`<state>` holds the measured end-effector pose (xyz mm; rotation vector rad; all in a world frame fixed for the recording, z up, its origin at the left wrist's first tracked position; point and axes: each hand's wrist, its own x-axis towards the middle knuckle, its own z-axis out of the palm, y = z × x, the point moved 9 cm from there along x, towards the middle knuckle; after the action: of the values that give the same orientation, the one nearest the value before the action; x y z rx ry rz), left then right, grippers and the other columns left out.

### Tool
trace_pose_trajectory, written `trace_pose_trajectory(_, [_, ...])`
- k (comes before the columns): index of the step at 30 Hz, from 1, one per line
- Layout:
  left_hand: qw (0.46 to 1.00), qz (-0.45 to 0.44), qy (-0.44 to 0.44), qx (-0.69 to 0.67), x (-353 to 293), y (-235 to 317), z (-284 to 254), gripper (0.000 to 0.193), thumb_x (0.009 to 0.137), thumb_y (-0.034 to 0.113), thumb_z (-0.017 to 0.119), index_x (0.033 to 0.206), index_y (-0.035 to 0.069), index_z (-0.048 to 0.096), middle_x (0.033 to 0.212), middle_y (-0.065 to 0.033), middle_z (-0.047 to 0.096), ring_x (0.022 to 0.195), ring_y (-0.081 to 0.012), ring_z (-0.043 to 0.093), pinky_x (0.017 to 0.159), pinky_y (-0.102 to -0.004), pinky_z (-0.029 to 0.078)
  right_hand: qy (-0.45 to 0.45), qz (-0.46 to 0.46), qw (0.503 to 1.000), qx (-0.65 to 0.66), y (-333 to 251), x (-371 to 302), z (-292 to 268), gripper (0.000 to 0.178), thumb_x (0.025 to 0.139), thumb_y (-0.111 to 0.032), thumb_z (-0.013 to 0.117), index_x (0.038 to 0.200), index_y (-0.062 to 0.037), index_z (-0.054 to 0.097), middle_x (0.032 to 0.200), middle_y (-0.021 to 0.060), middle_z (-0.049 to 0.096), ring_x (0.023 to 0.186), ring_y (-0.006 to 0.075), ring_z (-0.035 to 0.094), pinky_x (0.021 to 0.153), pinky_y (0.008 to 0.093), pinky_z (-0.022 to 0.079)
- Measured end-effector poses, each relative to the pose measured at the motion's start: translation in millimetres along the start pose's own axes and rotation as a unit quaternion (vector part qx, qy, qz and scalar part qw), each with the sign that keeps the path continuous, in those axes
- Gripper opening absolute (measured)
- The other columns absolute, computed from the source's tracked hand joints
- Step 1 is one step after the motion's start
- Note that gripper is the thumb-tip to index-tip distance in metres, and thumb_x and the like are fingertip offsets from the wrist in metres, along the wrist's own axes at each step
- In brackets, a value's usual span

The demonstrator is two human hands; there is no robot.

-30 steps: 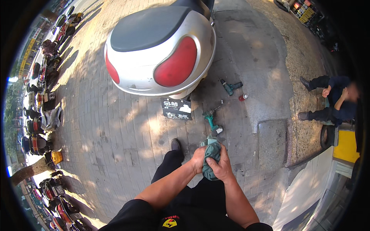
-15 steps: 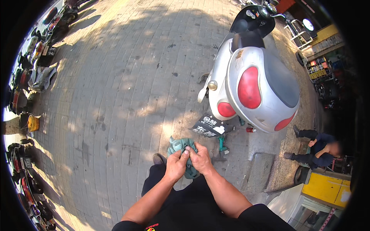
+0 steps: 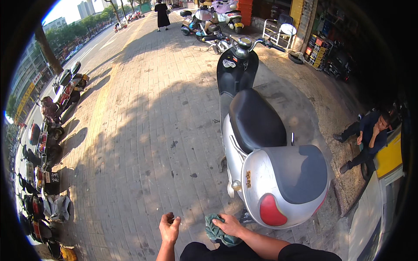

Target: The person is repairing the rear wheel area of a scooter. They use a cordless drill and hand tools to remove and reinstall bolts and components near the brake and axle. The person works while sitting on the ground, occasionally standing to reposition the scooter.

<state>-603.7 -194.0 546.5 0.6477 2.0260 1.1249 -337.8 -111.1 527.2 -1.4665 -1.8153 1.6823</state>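
A crumpled green cloth [image 3: 215,236] is bunched in my right hand [image 3: 229,225], its folds hanging below the fingers. To the left of it, my left hand [image 3: 169,228] is raised with loosely bent fingers, the thumb apart and nothing held. Just ahead and to the right stands a silver scooter [image 3: 233,135] with a long black seat [image 3: 257,119]. On its rear sits a silver-grey top box [image 3: 257,172] with a red reflector [image 3: 272,210]. My right hand is beside this box, apart from it.
Parked motorbikes [image 3: 43,143] line the left side of the paved walkway [image 3: 143,165]. A seated person [image 3: 370,135] is at the right by a shopfront. Farther off are a white-framed chair [image 3: 278,32], more scooters [image 3: 209,19] and a person in black [image 3: 163,15].
My hands have come apart; the left has let go of the cloth, which stays in the right. The view has tilted up, showing the whole scooter and the street beyond.
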Motion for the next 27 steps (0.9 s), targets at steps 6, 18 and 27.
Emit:
trace_pose_trajectory(6, [0.978,0.121,-0.054,0.162,167,127,42,0.06,0.074,0.03,0.078,0.117,-0.008,0.058,0.113,-0.0236,0.064,0.097,-0.0319,0.066,0.086,-0.0412,0.053,0.101,0.044,0.993,0.039,7,33,-45,0.037,0.093,-0.033,0.062,0.109,-0.0004,0.066,0.095,0.0156,0.07,0.089,0.0227,0.065,0.083,0.0341,0.05])
trace_pose_trajectory(18, [0.85,0.382,-0.148,0.331,446,480,282,0.079,0.075,0.044,0.075,0.135,0.001,0.047,0.13,-0.024,0.052,0.121,-0.039,0.053,0.101,-0.0438,0.046,0.404,0.235,0.847,0.251,25,83,-90,0.046,0.094,-0.032,0.061,0.122,0.005,0.059,0.104,0.0198,0.068,0.095,0.03,0.065,0.082,0.0389,0.05])
trace_pose_trajectory(27, [0.786,0.453,-0.07,0.414,546,629,382,0.09,0.071,0.041,0.08,0.142,0.003,0.04,0.14,-0.0218,0.045,0.129,-0.038,0.046,0.104,-0.0466,0.044,0.497,0.202,0.816,0.215,-9,142,-142,0.034,0.088,-0.028,0.068,0.106,0.0009,0.065,0.09,0.0169,0.07,0.085,0.0239,0.067,0.079,0.0354,0.051])
